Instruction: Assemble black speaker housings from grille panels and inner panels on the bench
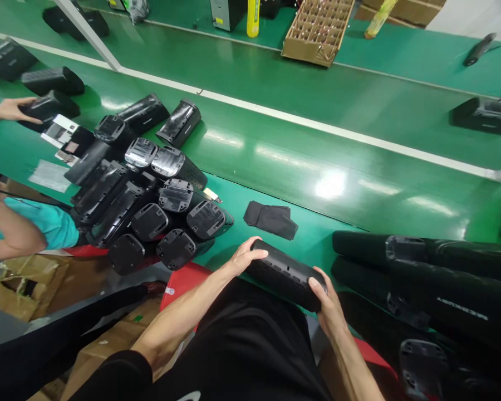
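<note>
My left hand (246, 257) and my right hand (328, 306) grip the two ends of a black cylindrical plastic housing (286, 275), which has a row of small recesses along its side. It is held just above the green belt's near edge. A folded black cloth (271, 219) lies on the belt beyond my hands, not touching them. To the left is a heap of similar black housings (150, 189), some standing on end. Another person's hand (10, 110) rests on a black housing (48, 108) at the far left.
A person's teal sleeve (45, 223) is left of the heap. Large black housings (434, 278) crowd the right side. A white rail (317, 125) divides the green benches. Beyond it stand a cardboard tray (317, 30) and a yellow bottle (253, 16). Cardboard boxes (25, 287) lie on the floor.
</note>
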